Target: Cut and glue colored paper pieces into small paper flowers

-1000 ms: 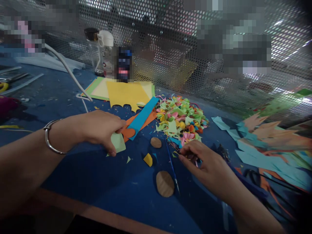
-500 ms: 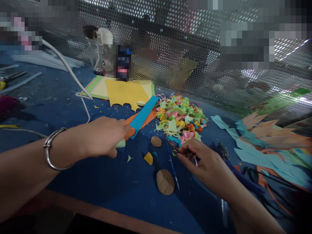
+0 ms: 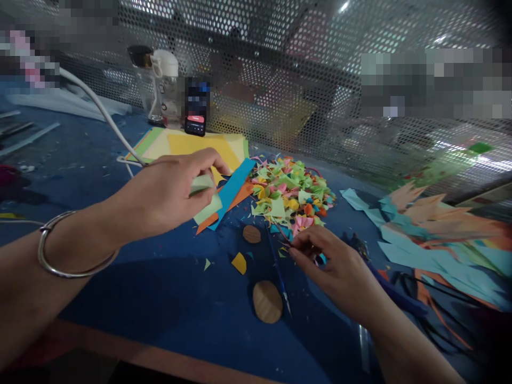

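My left hand [image 3: 168, 189] is over pale green paper [image 3: 213, 204], thumb and index finger apart. The thumb covers part of this paper; whether it presses on it I cannot tell. Beside these fingers a blue paper strip [image 3: 234, 189] crosses an orange strip [image 3: 240, 196]. My right hand [image 3: 326, 256] is closed, thumb and fingertip pinching a thin dark wire-like piece [image 3: 283, 232]. A bit of light blue shows within its curled fingers. Just left of it lies a slim blue-handled tool [image 3: 279, 266] with a pale tip. A heap of coloured paper pieces [image 3: 294, 189] sits behind.
Two wooden discs [image 3: 267, 302] and a yellow scrap [image 3: 239, 263] lie in front. Paper sheets [image 3: 160, 137], a phone [image 3: 196, 106] and bottles [image 3: 170, 96] stand at the back by a perforated metal screen [image 3: 256, 80]. Cut paper strips [image 3: 432, 250] spread at right.
My left hand has moved up and left, its thumb and index finger spreading apart. The pale green paper sits farther up. My right hand keeps nearly the same place; the view has shifted slightly.
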`<action>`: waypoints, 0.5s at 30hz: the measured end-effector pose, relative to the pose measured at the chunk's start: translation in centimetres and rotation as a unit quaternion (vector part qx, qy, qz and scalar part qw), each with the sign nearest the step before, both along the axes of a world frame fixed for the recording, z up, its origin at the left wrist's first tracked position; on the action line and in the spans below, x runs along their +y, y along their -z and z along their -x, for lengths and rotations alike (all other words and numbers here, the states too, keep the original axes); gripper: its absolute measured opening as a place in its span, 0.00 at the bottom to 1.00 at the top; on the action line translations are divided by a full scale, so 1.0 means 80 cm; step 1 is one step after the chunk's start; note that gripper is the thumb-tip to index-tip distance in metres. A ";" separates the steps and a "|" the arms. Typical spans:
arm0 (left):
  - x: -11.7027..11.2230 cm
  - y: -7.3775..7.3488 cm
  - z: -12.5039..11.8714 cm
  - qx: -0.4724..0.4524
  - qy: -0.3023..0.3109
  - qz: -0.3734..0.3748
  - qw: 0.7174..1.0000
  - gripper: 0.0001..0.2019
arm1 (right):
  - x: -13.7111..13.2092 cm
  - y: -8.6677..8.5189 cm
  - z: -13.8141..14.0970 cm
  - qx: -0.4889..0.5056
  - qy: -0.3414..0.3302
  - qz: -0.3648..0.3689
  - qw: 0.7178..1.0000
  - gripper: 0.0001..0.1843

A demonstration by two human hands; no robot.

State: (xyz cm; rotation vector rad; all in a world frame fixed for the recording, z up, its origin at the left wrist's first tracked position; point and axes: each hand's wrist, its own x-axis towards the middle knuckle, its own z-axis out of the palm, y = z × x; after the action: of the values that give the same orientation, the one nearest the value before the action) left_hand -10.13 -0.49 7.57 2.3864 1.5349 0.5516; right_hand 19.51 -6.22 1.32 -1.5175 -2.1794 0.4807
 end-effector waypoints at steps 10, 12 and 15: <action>-0.005 0.061 -0.039 -0.371 0.137 0.229 0.889 0.28 | -0.002 -0.001 0.009 0.212 0.070 0.127 0.966 0.10; -0.006 0.069 -0.046 -0.417 0.137 0.280 0.854 0.29 | -0.003 0.001 0.011 0.253 0.078 0.124 0.956 0.09; -0.011 0.074 -0.054 -0.443 0.129 0.315 0.829 0.29 | -0.006 0.008 0.013 0.275 0.076 0.102 0.953 0.08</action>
State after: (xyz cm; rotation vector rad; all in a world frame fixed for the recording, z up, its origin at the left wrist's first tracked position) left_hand -5.80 -1.37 1.67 1.4351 0.7702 0.7767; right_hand 18.44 -6.68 0.70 -1.4199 -1.6091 0.9696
